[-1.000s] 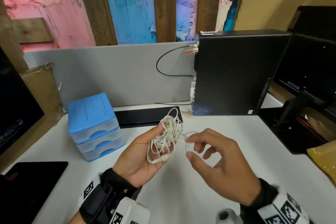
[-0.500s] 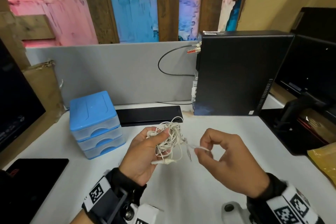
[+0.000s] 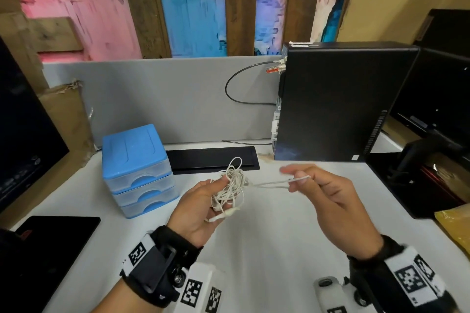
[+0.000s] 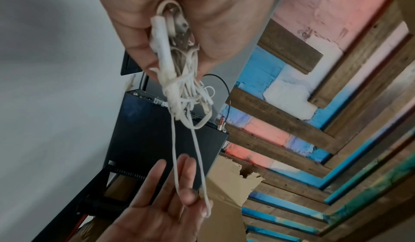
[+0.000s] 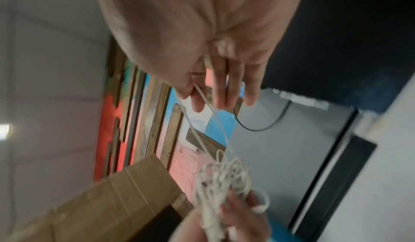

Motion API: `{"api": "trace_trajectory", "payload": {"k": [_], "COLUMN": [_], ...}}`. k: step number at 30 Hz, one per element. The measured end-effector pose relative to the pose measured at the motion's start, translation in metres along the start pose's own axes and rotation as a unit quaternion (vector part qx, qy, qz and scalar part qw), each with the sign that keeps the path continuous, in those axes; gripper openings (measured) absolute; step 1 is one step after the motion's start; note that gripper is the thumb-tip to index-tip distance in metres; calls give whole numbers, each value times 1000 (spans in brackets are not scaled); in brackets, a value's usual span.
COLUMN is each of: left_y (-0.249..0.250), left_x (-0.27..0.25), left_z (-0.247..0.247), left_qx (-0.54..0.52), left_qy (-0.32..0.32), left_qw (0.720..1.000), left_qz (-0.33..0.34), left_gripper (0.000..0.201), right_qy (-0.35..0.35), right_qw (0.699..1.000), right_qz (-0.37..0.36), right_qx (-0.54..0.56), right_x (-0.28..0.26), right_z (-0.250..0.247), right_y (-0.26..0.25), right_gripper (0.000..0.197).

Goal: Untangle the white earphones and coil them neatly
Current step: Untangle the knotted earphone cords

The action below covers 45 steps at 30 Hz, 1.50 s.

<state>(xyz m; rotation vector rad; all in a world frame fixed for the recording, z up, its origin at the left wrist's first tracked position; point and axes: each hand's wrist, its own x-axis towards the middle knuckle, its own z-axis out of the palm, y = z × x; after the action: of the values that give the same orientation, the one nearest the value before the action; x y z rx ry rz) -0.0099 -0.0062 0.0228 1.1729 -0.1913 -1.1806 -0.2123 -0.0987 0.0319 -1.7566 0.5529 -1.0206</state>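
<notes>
The white earphones [image 3: 230, 189] are a tangled bundle above the white desk [image 3: 267, 241]. My left hand [image 3: 201, 207] grips that bundle, thumb on top; the left wrist view shows the bundle [image 4: 179, 79] clamped between thumb and fingers. A doubled strand [image 3: 269, 184] runs taut to the right, where my right hand [image 3: 302, 180] pinches its loop between thumb and forefinger, the other fingers spread. In the right wrist view, blurred, the strand [image 5: 215, 121] leads from my pinch down to the bundle [image 5: 221, 183].
A blue drawer unit [image 3: 136, 169] stands left of my hands. A black computer case [image 3: 335, 101] stands behind on the right, and a black flat bar [image 3: 212, 159] lies at the back. A black tablet [image 3: 48, 241] lies front left. Monitors flank both sides.
My right hand has moved right and slightly up, drawing a doubled strand out of the bundle until it is taut. My left hand keeps the bundle in about the same place.
</notes>
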Motion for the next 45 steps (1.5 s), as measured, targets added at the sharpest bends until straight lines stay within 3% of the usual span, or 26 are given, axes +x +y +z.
{"api": "trace_trajectory", "payload": {"k": [2,6,9,11,13,16,21,30,36,38,41,45], "left_y": [-1,-3,2,5,7,8,9,7,5,5,3,-1], "left_x": [0,-1,-2,-5,-8,-15,-27,-32,-34,-34,-34,-36], "left_z": [1,3,0,0,2,8,14,13,13,13,14,17], "left_qx": [0,-3,-15,-18,-34,-56,-65,-36,-32,-26,-3,11], "left_qy": [-1,17,17,-4,-38,-85,-155,-239,-256,-256,-243,-223], "left_qw": [1000,1000,1000,1000,999,995,986,969,962,962,966,970], "left_qz": [1,17,16,6,2,9,7,54,88,88,87,94], "left_gripper": [8,6,9,20,33,45,39,44,48,44,40,39], "right_qy": [-23,3,-34,-77,-96,-70,-36,38,-46,-51,-52,-42], "right_qw": [997,992,994,993,990,989,994,996,995,994,993,989], "right_qz": [35,92,96,86,98,124,97,61,77,77,75,84], "right_qx": [60,81,47,18,16,39,46,48,45,50,77,114], "right_x": [-1,-3,-3,-3,-4,-3,-1,-3,-7,-6,-5,-7], "right_z": [3,6,1,0,2,3,-2,4,14,13,12,12], "right_y": [-3,-6,-7,-8,-9,-11,-7,0,-3,-1,-4,-2], "right_gripper": [38,47,37,25,27,39,12,14,18,31,22,37]}}
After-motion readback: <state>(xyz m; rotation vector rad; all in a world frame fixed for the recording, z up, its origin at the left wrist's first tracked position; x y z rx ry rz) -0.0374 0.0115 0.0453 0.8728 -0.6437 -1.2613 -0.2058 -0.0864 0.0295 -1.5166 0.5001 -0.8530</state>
